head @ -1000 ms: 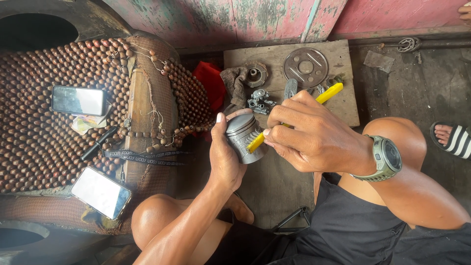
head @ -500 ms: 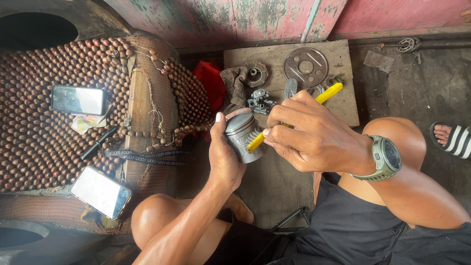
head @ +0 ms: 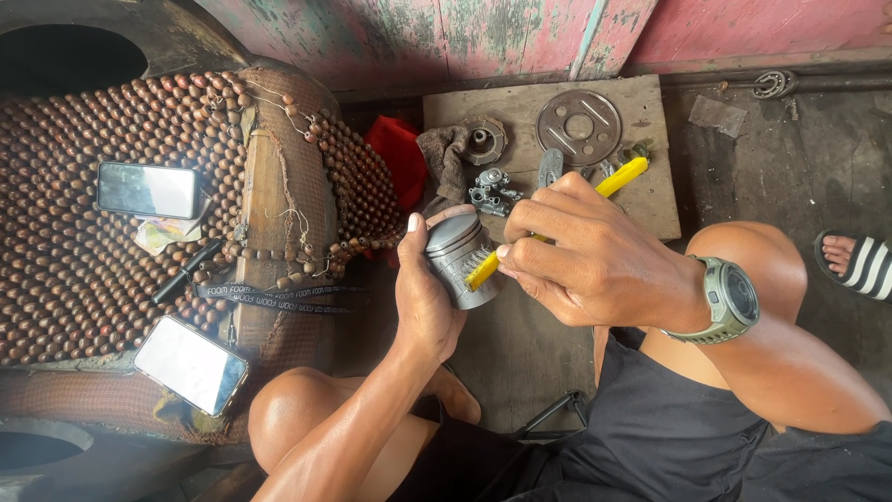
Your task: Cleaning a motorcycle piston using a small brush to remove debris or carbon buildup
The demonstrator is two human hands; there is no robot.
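My left hand (head: 423, 297) grips a grey metal piston (head: 453, 253) from the left, thumb up along its side, its crown tilted up and to the left. My right hand (head: 595, 260), with a grey watch (head: 729, 299) on the wrist, holds a yellow-handled brush (head: 621, 177). The brush's bristle end rests against the piston's side. Both hands are over the floor in front of my bent knees.
A wooden board (head: 641, 200) beyond the hands carries a round metal plate (head: 578, 121), small metal engine parts (head: 490, 186) and a dirty rag (head: 444, 158). A red cloth (head: 395, 153) lies beside it. At left a beaded seat cover (head: 84, 270) bears two phones (head: 149, 189) (head: 190, 364). Another person's sandalled foot (head: 859, 263) is far right.
Nothing has clearly changed; both hands keep the same hold on the piston and the brush, with the brush still against the piston.
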